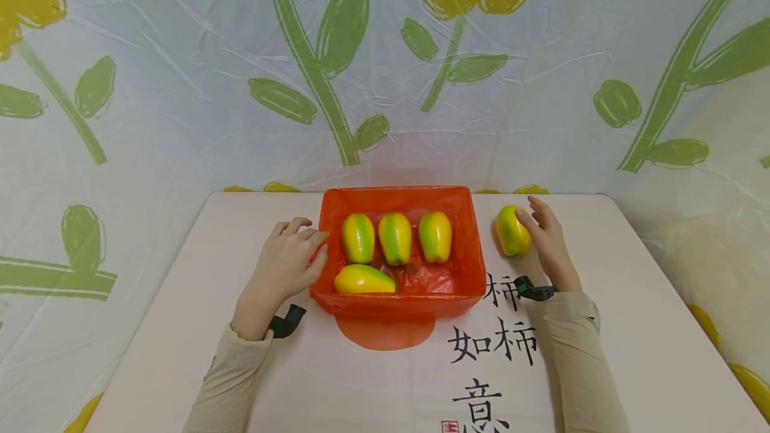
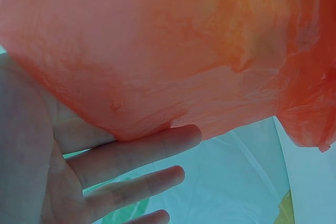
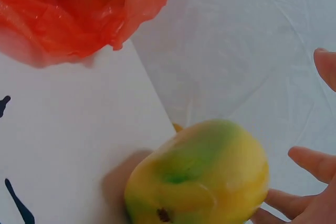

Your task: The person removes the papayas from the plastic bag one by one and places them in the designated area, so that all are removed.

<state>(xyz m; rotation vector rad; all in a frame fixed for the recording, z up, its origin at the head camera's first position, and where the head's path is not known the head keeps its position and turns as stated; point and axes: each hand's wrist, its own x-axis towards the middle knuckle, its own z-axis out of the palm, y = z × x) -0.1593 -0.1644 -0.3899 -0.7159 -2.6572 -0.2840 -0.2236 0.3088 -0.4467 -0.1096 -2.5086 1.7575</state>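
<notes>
In the head view, a red plastic-covered box (image 1: 385,306) stands mid-table with several yellow-green, mango-like fruits inside: a row of three upright ones (image 1: 395,238) and one lying sideways (image 1: 363,279) at the front left. My left hand (image 1: 287,256) is at the box's left wall, its fingertips at the rim. The left wrist view shows those fingers (image 2: 139,153) extended and spread along the red plastic (image 2: 131,66); the thumb is hidden. Another such fruit (image 1: 513,231) sits on the table right of the box. Beside it is my right hand (image 1: 550,242), fingers spread, thumb overlapping the fruit's edge.
A red semicircular flap (image 1: 385,333) hangs at the box's front. The pale table cover (image 1: 337,379) carries black brush characters (image 1: 493,339) in front of the right hand. Behind the table hangs a flower-printed sheet (image 1: 385,146). Dark wrist devices (image 1: 289,323) sit on both wrists.
</notes>
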